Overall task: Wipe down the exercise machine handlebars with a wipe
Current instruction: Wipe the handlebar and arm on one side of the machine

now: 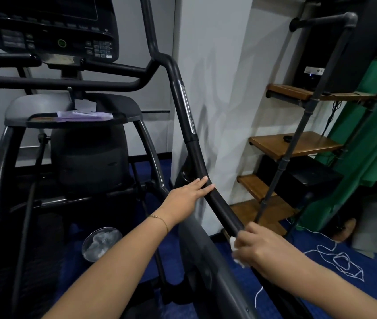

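I note the left hand flat, fingers extended and pressed together, their tips resting against the black handlebar. Further down the same bar, the right hand is curled around it, fingers clamping a white wipe against the bar. The wipe shows just left of those knuckles.

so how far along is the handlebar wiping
Nothing is visibly finished; no wet or clean stretch shows. In hand: the right hand closes a white wipe around the low end of the right handlebar, while the left hand rests flat, open, higher on it. Probably left: the upper stretch with the silver sensor strip and the crossbars under the console.
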Demonstrator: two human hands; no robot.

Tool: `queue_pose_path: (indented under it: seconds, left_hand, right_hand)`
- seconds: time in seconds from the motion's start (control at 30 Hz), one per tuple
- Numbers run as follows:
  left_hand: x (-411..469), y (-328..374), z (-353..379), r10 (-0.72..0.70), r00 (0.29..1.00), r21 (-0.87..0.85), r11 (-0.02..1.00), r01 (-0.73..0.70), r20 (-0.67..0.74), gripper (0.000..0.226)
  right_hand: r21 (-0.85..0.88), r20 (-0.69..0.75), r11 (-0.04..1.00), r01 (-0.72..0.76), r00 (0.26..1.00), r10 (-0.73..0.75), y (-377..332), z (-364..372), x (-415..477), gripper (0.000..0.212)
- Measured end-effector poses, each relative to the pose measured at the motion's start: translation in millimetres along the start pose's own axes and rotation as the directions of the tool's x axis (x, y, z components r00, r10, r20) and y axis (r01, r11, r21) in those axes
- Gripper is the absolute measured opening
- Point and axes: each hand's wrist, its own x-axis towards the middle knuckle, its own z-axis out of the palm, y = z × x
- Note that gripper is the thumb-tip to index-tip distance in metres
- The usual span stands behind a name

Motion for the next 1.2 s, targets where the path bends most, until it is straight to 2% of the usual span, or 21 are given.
queue_pose_path:
  seconds: [0.07, 0.17, 0.27, 0.33, 0.47, 0.53, 0.57, 0.63, 0.67, 0.7, 0.77, 0.8, 0.83, 0.87, 0.9, 0.93, 0.97, 1.0, 1.07, 1.2]
  left_hand:
    - [0, 0, 0, -0.001, 1.0, 0.01, 1.0, 0.0, 0.009, 0.089]
    - [0, 1, -1, -0.006, 1.0, 0.03, 1.0, 0.005, 0.021, 0.09]
    - [1, 1, -3, -0.019, 1.0, 0.04, 0.999, 0.018, 0.025, 0.092]
    - [1, 2, -2, -0.021, 0.999, 0.044, 0.999, 0.019, 0.032, 0.091]
    - [0, 4, -4, -0.028, 0.999, 0.063, 0.998, 0.026, 0.035, 0.089]
    - [1, 4, -5, -0.021, 0.999, 0.073, 0.997, 0.018, 0.04, 0.088]
    - [1, 4, -5, -0.017, 0.999, 0.076, 0.997, 0.014, 0.04, 0.087]
    - [2, 5, -8, -0.005, 0.999, 0.089, 0.996, 0.0, 0.054, 0.084]
    - [1, 7, -11, -0.002, 0.997, 0.094, 0.996, -0.006, 0.076, 0.082]
    - [1, 9, -15, -0.004, 0.995, 0.087, 0.996, -0.005, 0.102, 0.081]
    - [1, 8, -22, -0.034, 0.992, -0.047, 0.998, 0.04, 0.123, 0.074]
    - [1, 5, -27, -0.072, 0.993, -0.244, 0.965, 0.094, 0.096, 0.067]
    - [-1, 2, -32, -0.127, 0.99, -0.51, 0.849, 0.141, 0.062, 0.059]
    - [-4, 0, -40, -0.173, 0.984, -0.755, 0.638, 0.149, 0.047, 0.049]
    - [-9, -4, -50, -0.202, 0.978, -0.914, 0.387, 0.124, 0.048, 0.041]
    - [-14, -11, -60, -0.22, 0.973, -0.979, 0.175, 0.101, 0.061, 0.035]
    - [-18, -20, -71, -0.218, 0.973, -0.996, 0.041, 0.084, 0.073, 0.032]
    - [-23, -31, -82, -0.198, 0.977, -0.997, -0.019, 0.076, 0.078, 0.031]
    - [-34, -57, -101, -0.173, 0.982, -0.997, 0.007, 0.073, 0.07, 0.031]
    - [-54, -120, -125, -0.279, 0.96, -0.972, 0.224, 0.075, 0.009, 0.012]
  right_hand:
    - [0.02, 0.011, 1.0, -0.01, 1.0, 0.01, 1, -7, -15, 0.006]
    - [0.046, 0.035, 0.999, -0.011, 0.999, 0.01, 3, -13, -29, 0.02]
    - [0.071, 0.176, 0.989, 0.131, 0.974, -0.142, -2, -18, -47, 0.002]
    - [0.09, 0.19, 0.984, 0.153, 0.967, -0.168, 1, -30, -58, 0.008]
    - [0.039, 0.193, 0.976, 0.213, 0.957, -0.217, -1, -38, -61, 0.006]
    - [-0.071, 0.198, 0.971, 0.228, 0.957, -0.211, 1, -36, -57, 0.03]
    - [-0.14, 0.198, 0.966, 0.22, 0.962, -0.19, 7, -37, -51, 0.033]
    - [-0.172, 0.218, 0.945, 0.278, 0.946, -0.239, 27, -36, -34, 0.019]
    - [-0.198, 0.184, 0.939, 0.281, 0.952, -0.246, 35, -36, -20, 0.021]
    - [-0.211, 0.138, 0.953, 0.218, 0.972, -0.192, 38, -40, -8, 0.023]
    - [-0.081, -0.024, 0.994, 0.079, 0.996, -0.081, 38, -48, 17, 0.031]
    - [0.02, -0.102, 0.999, 0.037, 0.994, -0.034, 33, -53, 31, 0.031]
    - [0.091, -0.175, 0.996, 0.005, 0.984, 0.011, 26, -58, 45, 0.026]
    - [0.124, -0.25, 0.992, -0.023, 0.967, 0.054, 19, -59, 62, 0.019]
    - [0.147, -0.307, 0.987, -0.062, 0.946, 0.105, 14, -59, 79, 0.015]
    - [0.16, -0.349, 0.982, -0.101, 0.925, 0.152, 10, -59, 96, 0.013]
    - [0.174, -0.374, 0.975, -0.141, 0.906, 0.198, 9, -56, 115, 0.012]
    - [0.191, -0.388, 0.965, -0.179, 0.889, 0.242, 8, -54, 134, 0.011]
    - [0.257, -0.364, 0.936, -0.242, 0.872, 0.326, 6, -52, 173, 0.009]
    - [0.474, -0.315, 0.844, -0.251, 0.847, 0.429, -8, -51, 248, 0.008]
